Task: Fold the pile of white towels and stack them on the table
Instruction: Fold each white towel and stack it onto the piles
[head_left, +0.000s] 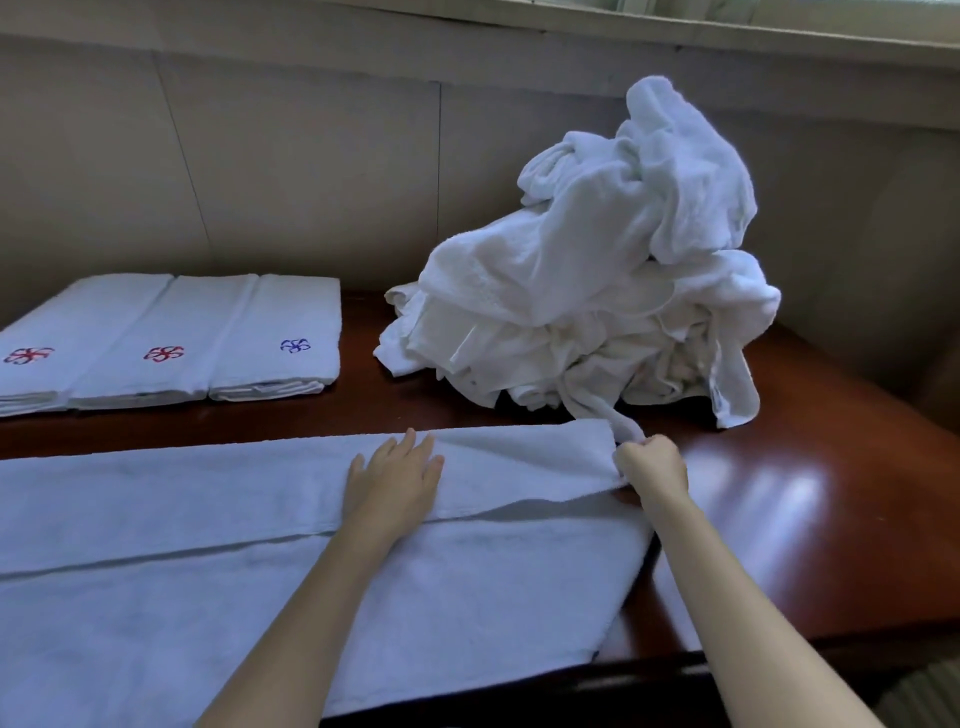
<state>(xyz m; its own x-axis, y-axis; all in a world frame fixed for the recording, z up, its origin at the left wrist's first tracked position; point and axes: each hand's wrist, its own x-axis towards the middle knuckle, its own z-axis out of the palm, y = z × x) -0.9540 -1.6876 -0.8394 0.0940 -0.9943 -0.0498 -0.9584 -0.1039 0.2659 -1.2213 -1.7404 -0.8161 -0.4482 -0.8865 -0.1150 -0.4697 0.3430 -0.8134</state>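
Towel (208, 519), left end off-frame; right hand (652, 464), fingers buried in corner.

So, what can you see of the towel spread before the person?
The spread towel is white, terry-like and long, lying flat across the near side of the dark table. Its far edge is folded over as a flap. The left hand rests flat on it; the right hand pinches its right corner.

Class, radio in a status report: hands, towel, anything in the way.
Left hand flat on towel. Right hand grips its right edge. One layer folded over. Pile close behind, one strand reaching that hand.
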